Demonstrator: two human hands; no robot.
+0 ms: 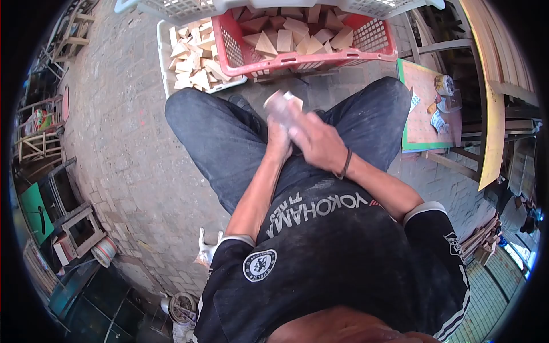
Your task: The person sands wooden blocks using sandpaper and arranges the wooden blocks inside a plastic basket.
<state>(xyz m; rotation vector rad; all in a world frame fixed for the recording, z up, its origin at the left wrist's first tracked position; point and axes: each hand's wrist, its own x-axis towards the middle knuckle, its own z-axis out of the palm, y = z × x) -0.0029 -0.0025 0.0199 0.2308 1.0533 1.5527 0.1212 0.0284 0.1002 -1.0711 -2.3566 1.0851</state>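
Above my lap, my left hand [278,137] is closed around a small pale wooden block [293,100], whose light faces show past the fingers. My right hand [318,142], with a dark band at the wrist, presses against the block and my left hand. Its fingers are curled and partly smeared by motion; what they hold is too blurred to make out. In front of my knees, a red crate [309,62] holds several wedge-shaped wooden pieces. Beside it on the left, a white crate [166,71] holds more cut wooden pieces.
A white basket [171,8] sits above the red crate. At the right, a green-edged board [420,123] carries a jar [444,85] and scraps, beside long planks [493,131]. A cat [207,249] is on the paving near my left elbow. Wooden frames stand at the far left.
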